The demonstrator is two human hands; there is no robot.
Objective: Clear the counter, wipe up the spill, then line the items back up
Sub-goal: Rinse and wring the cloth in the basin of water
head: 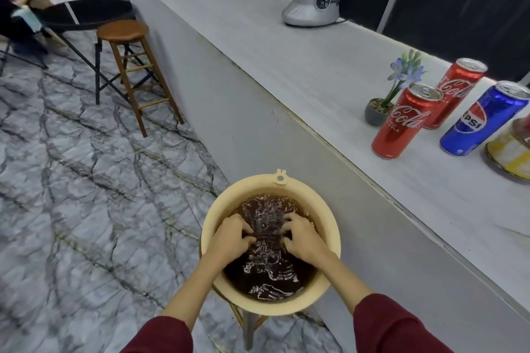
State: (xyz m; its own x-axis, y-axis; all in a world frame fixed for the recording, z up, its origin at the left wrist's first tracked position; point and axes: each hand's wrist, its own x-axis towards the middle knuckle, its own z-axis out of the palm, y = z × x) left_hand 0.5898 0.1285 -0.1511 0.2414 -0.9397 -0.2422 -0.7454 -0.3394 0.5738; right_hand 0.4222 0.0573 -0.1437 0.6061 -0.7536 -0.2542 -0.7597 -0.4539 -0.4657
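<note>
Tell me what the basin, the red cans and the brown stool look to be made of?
The basin looks like plastic: matte cream, smooth, with a moulded hanging tab on its rim. The red cans look like aluminium: glossy printed sides, bare silver tops with pull tabs. The brown stool seems wooden, with brown turned legs and rungs; its seat may be varnished wood or padded, which I cannot tell.

Head view looks steeply down (close) over basin [271,241] beside counter [315,71].

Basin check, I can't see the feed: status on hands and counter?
Left hand and right hand both in basin, working something in dark water; what, unclear. Cans and plant on counter. Nothing blocking.
</note>
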